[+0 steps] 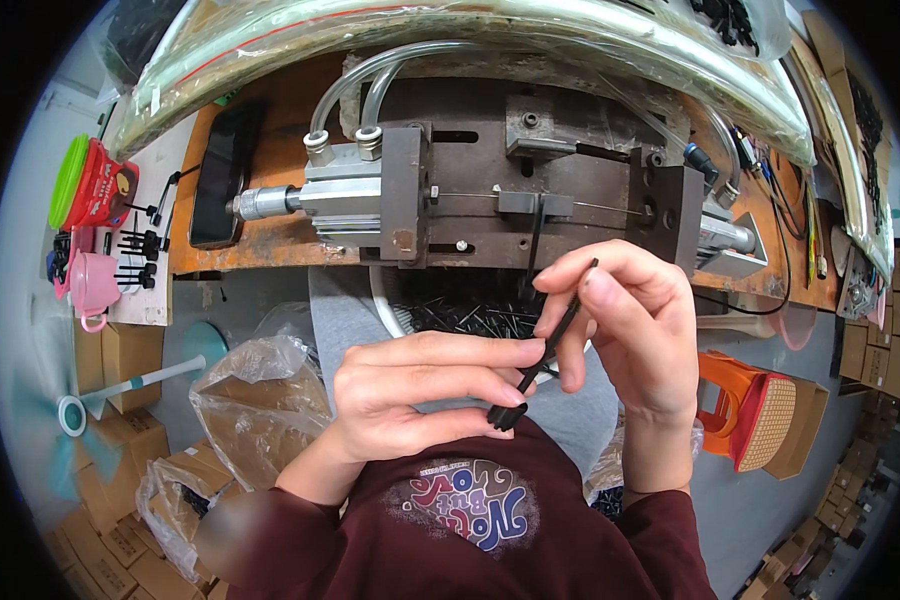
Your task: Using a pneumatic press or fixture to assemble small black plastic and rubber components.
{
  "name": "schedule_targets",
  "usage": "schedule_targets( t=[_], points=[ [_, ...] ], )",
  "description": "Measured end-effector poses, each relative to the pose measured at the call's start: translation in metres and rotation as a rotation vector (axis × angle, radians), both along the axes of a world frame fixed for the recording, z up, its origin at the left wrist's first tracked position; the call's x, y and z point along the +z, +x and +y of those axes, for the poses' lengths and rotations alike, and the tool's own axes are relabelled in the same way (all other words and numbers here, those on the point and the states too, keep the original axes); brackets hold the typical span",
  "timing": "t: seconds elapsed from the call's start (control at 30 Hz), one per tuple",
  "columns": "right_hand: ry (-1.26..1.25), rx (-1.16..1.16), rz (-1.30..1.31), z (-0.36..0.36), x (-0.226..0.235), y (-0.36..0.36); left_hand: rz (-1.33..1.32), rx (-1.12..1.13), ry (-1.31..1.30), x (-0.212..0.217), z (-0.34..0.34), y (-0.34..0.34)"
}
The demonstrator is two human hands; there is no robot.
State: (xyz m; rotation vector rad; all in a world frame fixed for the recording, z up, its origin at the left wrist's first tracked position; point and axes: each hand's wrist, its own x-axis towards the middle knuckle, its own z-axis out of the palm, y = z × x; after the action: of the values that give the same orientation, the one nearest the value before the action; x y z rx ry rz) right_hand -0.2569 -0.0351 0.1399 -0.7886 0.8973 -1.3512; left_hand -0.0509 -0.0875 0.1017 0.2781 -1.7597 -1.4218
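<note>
Black cable tie (545, 350) runs slantwise between both hands: left hand (420, 395) pinches its head end, right hand (635, 330) pinches the tail above. Keeping it taut and straight looks wise, with the metal jig (530, 195) just beyond the fingers.

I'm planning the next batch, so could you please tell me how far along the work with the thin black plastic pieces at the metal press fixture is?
Done: cannot tell; no finished pile shows. In hand: the left hand and right hand together hold one thin black plastic strip over the lap, in front of the grey metal pneumatic fixture. Left: many similar black pieces lie in the white-rimmed container below the fixture.
</note>
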Motion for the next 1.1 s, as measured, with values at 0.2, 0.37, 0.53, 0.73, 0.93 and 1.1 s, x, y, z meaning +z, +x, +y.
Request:
schedule_targets(
  t=[0.2,0.37,0.53,0.73,0.93,1.1],
  points=[
    [-0.083,-0.209,0.158,0.006,-0.004,0.008,-0.143,0.160,-0.344,0.011,0.007,-0.008],
    [-0.088,-0.418,0.228,0.008,-0.003,0.014,-0.127,0.099,-0.399,0.013,0.008,-0.004],
    [-0.064,-0.383,0.133,0.009,-0.007,0.013,-0.138,0.123,-0.400,0.012,0.010,-0.005],
    [-0.016,-0.331,0.011,0.011,-0.013,0.019,-0.161,0.109,-0.410,0.010,0.012,-0.008],
    [-0.022,-0.313,-0.016,0.010,-0.017,0.019,-0.159,0.102,-0.413,0.009,0.011,-0.007],
    [-0.041,-0.298,0.046,0.014,-0.015,0.023,-0.163,0.124,-0.404,0.009,0.011,-0.006]
  ],
)
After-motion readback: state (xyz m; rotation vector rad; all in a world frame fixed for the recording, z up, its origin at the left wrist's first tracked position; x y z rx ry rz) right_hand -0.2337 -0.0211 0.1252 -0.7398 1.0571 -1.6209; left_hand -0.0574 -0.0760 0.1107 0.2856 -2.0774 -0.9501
